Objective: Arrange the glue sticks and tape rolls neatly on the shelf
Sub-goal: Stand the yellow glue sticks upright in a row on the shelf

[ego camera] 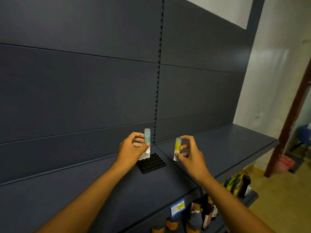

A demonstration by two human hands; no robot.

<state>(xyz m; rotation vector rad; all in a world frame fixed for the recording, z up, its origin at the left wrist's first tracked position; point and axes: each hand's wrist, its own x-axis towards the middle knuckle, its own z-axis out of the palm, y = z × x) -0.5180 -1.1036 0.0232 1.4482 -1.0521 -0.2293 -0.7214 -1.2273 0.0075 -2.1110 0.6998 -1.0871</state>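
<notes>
My left hand (133, 149) grips a teal glue stick (147, 139) with a clear cap, held upright above the back corner of a black holder tray (151, 163) with rows of round holes. That tray lies flat on the dark blue shelf (117, 190). A white bit of paper or wrapper shows under the stick by the tray's corner. My right hand (189, 153) pinches a yellow glue stick (177, 148), upright and slightly tilted, in the air to the right of the tray. No tape rolls are visible.
Behind the shelf rises a dark back panel with a slotted upright (159, 73). Bottles and packets (235, 184) stand on lower shelves at the bottom right. A price label (177, 207) sits on the shelf's front edge. To the right are a brown post (289, 125) and tan floor.
</notes>
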